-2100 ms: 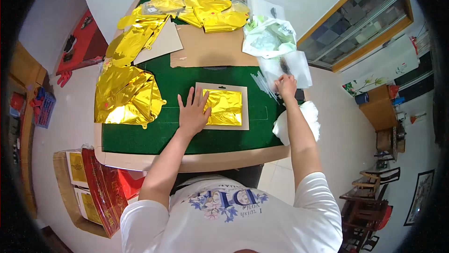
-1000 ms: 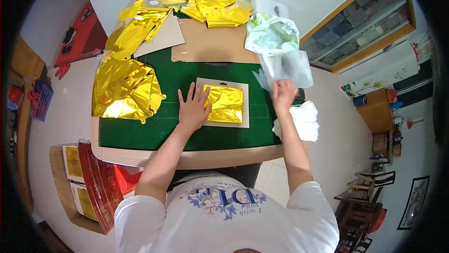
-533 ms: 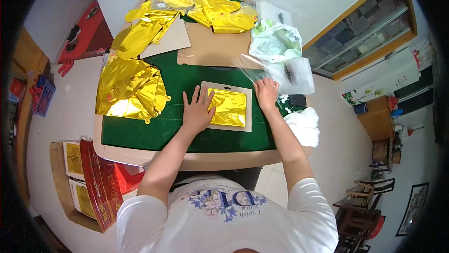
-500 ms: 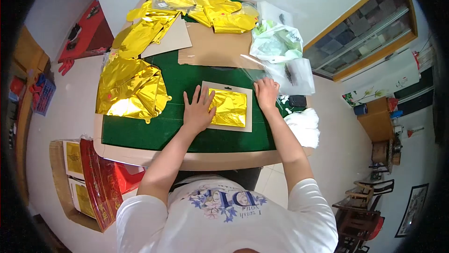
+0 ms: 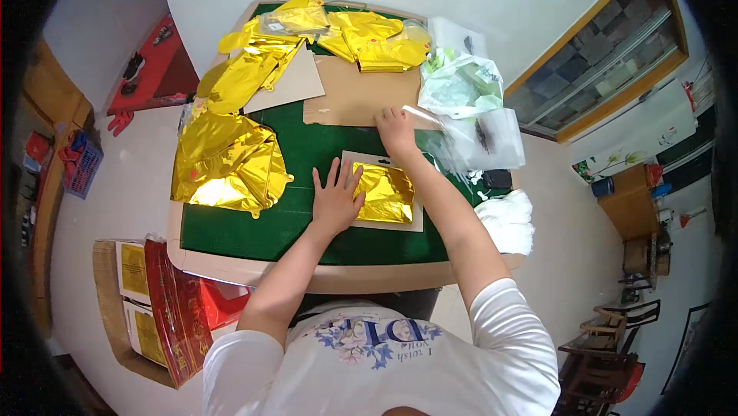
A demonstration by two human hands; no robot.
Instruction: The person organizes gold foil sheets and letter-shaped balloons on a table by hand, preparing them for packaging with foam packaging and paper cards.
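My left hand (image 5: 337,199) lies flat with fingers spread, pressing on the left side of a folded gold foil sheet (image 5: 387,194). The foil rests on a beige backing card (image 5: 369,225) with a hanging slot at its top edge. My right hand (image 5: 397,133) is beyond the card, near the front edge of a brown cardboard sheet (image 5: 354,93). Its fingers are curled together, and what they hold, if anything, is hidden. Clear plastic film (image 5: 450,151) lies just right of this hand, while my right forearm covers the card's upper right corner.
Crumpled gold foil balloons (image 5: 231,162) line the green tabletop's (image 5: 300,239) left and far sides. On the right are a plastic bag (image 5: 461,81), clear sleeves (image 5: 496,139), a black object (image 5: 497,178) and white cloth (image 5: 507,220). An opened carton (image 5: 108,301) stands on the floor at left.
My right hand has moved left and away from me, from the card's right side to beyond its top. My left hand stays on the foil. The whole view has shifted slightly.
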